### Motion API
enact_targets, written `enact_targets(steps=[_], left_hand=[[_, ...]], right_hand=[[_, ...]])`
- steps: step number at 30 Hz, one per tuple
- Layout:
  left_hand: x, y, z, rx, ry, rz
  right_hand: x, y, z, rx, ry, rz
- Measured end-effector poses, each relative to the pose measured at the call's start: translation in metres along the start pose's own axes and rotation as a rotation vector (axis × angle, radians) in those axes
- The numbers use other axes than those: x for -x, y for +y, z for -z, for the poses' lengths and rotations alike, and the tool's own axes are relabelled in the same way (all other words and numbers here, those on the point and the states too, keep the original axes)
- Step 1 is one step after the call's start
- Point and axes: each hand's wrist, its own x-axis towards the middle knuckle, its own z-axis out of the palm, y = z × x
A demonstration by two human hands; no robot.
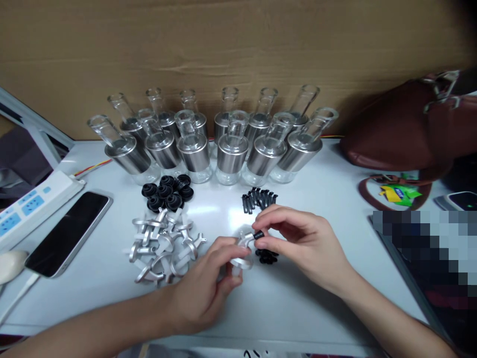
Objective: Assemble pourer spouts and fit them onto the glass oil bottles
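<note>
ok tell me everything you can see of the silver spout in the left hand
The silver spout looks metallic, with a round flange low down, a pale stub beneath it and narrow branches above. The left hand pinches it above the white table and hides part of it. One branch points right, meeting a small black cap held by the right hand; how far on it sits is unclear.

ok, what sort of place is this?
Probably a desk doubling as a small workbench: two rows of metal-sleeved glass bottles and a heap of silver parts share it with everyday items like a phone.
</note>
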Motion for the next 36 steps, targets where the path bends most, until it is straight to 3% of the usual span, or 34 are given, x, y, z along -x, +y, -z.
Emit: enact_targets(steps=[17, 25, 28, 36], left_hand=[[0.0039, -0.0028, -0.0023, -0.032, -0.02, -0.004], [0.0034, -0.0031, -0.0016, -0.001, -0.008, -0.013], [0.004, -0.0019, -0.0004, 0.006, -0.005, -0.023], [0.0021, -0.0008, -0.0014, 0.09, -0.002, -0.025]], right_hand=[[-0.0006, -0.0005, -0.0008, 0.103, 0.04, 0.059], [0.003, 0.0006, 0.0012, 0.138, 0.017, 0.194], [0.0017, -0.002, 0.0029, 0.023, -0.041, 0.091], [0.0011, 0.0076, 0.0011, -0.553, -0.313, -0.361]])
